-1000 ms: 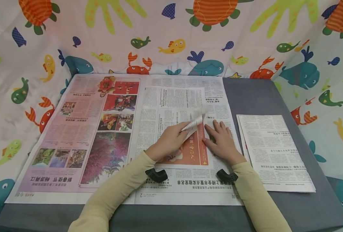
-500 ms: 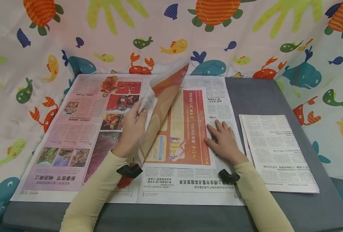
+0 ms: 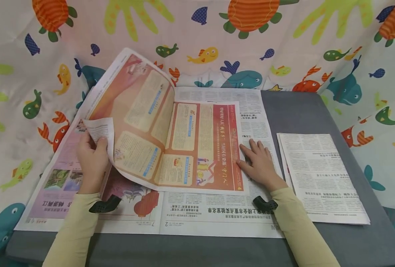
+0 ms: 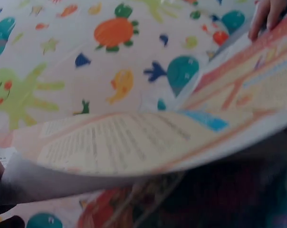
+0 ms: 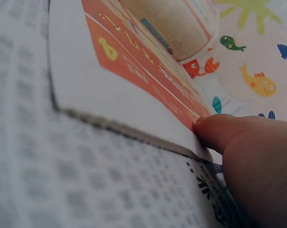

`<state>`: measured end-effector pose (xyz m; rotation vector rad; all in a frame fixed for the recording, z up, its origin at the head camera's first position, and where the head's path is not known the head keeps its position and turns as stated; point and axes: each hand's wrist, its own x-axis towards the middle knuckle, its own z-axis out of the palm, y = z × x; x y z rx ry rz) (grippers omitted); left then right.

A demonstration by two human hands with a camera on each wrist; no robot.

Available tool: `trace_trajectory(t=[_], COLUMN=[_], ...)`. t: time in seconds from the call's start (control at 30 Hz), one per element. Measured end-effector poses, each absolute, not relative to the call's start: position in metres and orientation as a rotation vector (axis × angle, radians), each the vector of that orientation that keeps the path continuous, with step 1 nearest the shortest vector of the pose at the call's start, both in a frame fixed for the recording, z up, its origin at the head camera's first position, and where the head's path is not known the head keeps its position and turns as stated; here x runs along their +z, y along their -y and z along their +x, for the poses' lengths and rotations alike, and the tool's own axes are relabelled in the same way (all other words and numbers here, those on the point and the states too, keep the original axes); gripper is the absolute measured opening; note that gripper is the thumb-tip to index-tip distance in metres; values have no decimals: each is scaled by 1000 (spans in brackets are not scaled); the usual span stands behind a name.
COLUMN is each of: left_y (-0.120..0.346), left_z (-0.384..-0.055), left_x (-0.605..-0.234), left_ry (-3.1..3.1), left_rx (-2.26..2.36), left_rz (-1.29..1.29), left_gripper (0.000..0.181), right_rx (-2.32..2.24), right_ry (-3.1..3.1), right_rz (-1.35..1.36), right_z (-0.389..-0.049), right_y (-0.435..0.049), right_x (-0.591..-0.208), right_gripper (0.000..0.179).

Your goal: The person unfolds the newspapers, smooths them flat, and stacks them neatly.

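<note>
An orange-and-cream newspaper page [image 3: 140, 118] is raised on the left, its near edge bowed. My left hand [image 3: 93, 155] pinches its edge, which curls over to show white print between thumb and fingers. In the left wrist view the lifted page [image 4: 110, 142] spans the frame, with only a bit of the hand at the left border. The right half of this sheet [image 3: 200, 148] lies flat. My right hand [image 3: 260, 163] rests with fingers spread at its right edge; in the right wrist view the thumb [image 5: 215, 130] presses on the orange margin.
A larger spread newspaper [image 3: 197, 226] lies beneath, over the grey table [image 3: 304, 115]. To the right sits a folded newspaper stack [image 3: 321, 178]. A curtain with sea animals [image 3: 197, 33] hangs behind the table and along both sides.
My left hand has swung leftward, carrying the page edge from the right side over to the left, which uncovers the orange inner pages. My right hand has stayed in place.
</note>
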<state>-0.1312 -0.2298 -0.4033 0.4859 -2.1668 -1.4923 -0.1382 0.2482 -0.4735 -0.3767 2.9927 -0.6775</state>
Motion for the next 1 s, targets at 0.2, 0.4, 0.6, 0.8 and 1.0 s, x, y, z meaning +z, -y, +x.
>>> trace_trajectory(t=[0.2,0.4,0.6,0.8,1.0], left_y=[267,287,298,299,273], left_z=[-116,-105,-101,-97,-102], left_x=[-425,-448,-459,-451,-414], left_ry=[2326,2524,2745,2880,2675], left_rx=[-1365,-974,-749,-719,-717], left_rz=[689,573,555,657,491], left_gripper=[51,32,50,83,77], right_rx=[-657,-672,-668,-644,-657], right_ry=[-2997,-3009,-3010,-2980,-2964], right_rz=[-359,-359,-356,-368,-393], right_z=[-139,-139,-139,-139,-140], right_y=[-247,-246,-245,-243,-243], right_x=[-472,-473,-473,-469,-454], right_gripper=[68,68,67,67,68])
